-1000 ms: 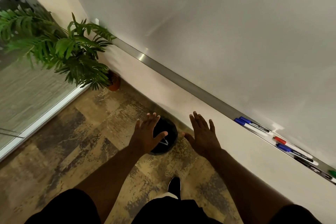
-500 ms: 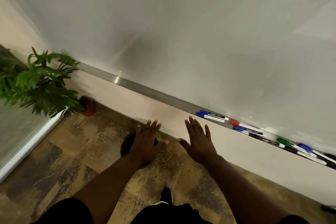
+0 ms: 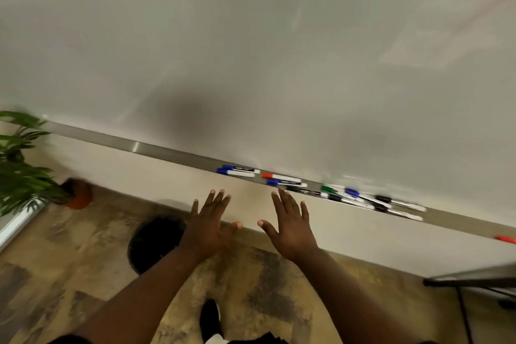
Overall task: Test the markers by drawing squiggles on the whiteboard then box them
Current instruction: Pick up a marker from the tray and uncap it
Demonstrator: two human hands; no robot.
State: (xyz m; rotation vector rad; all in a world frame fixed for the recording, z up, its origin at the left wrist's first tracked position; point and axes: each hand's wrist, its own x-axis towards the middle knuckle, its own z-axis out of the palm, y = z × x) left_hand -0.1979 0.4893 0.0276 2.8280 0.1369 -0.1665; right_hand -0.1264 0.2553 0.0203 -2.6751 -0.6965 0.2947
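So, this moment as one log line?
left hand open, empty | right hand open, empty | markers on tray, untouched | whiteboard: no squiggles yet

The markers [image 3: 282,179] lie along the tray [image 3: 167,149] below the whiteboard [image 3: 251,50], just beyond and right of the fingers [image 3: 284,204]. Left of the fingers, a bin [image 3: 153,243] stands on the floor [image 3: 69,274], with a plant [image 3: 19,176] farther left.

A leafy plant [image 3: 19,176] in an orange pot [image 3: 79,198] stood at left; a black bin [image 3: 152,243] sat on mottled floor [image 3: 55,274] nearby.
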